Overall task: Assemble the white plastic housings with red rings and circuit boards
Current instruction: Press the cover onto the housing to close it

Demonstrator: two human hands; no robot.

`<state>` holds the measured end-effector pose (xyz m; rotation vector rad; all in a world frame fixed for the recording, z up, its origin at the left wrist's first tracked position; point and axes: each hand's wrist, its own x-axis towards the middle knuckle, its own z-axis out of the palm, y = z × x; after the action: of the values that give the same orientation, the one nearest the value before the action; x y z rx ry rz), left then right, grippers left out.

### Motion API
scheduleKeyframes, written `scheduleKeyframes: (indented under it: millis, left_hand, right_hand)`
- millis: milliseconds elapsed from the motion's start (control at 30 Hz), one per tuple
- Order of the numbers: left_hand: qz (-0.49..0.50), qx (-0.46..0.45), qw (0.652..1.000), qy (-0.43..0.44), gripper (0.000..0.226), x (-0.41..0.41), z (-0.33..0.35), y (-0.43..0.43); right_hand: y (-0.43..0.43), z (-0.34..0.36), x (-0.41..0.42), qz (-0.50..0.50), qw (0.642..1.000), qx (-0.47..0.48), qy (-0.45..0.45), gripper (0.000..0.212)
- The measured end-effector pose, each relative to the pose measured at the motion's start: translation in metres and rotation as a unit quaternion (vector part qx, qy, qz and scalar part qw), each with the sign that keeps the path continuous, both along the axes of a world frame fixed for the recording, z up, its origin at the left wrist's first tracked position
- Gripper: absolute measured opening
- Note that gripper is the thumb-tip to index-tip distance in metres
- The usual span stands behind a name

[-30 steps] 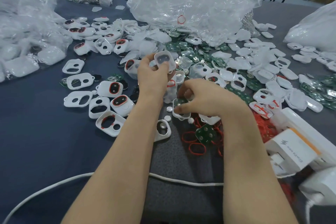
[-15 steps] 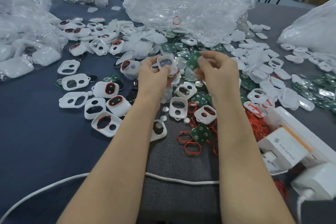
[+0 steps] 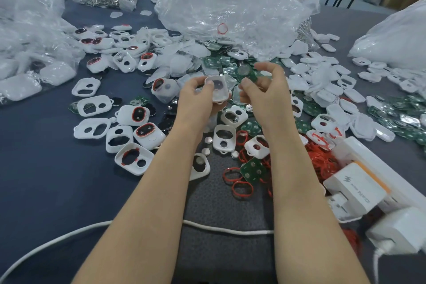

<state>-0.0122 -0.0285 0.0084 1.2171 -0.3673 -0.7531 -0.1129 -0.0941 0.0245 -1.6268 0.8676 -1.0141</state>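
Housing [image 3: 217, 90], white plastic, held above the tabletop [image 3: 46, 191] in the left hand [image 3: 196, 99], with the fingers [image 3: 198, 81] curled round its edges. Right hand [image 3: 265, 94] just beside it, its thumb and fingertips pinching a green circuit board [image 3: 247, 74]. Under the hands lie loose red rings [image 3: 242, 188] and empty housings [image 3: 224, 137]. Clear plastic bag [image 3: 230, 7] behind them. White cable [image 3: 230, 230] crosses under the forearms.

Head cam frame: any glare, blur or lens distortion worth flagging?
Head view: bright glare on the crumpled clear plastic bag; the white power adapter at lower right is smeared; light is soft and even, shadows faint; wide-angle stretch swells the forearms toward the bottom edge; the left hand gripping a white plastic housing and the right hand pinching a green circuit board are only slightly soft.
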Motion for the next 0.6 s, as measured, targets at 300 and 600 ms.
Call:
scheduleKeyframes:
  millis: [300,600]
  left_hand:
    - [-0.022,0.004,1.000,0.004,0.013,0.0017,0.0022,0.0017]
    - [-0.071,0.026,0.997,-0.009,0.023,0.0010,0.0019,0.0022]
  right_hand:
    - [0.0000,-0.0008,0.0003,-0.014,1.000,-0.025,-0.012,0.029]
    - [0.0007,0.0029,0.0004,0.002,0.997,-0.073,0.007,0.020]
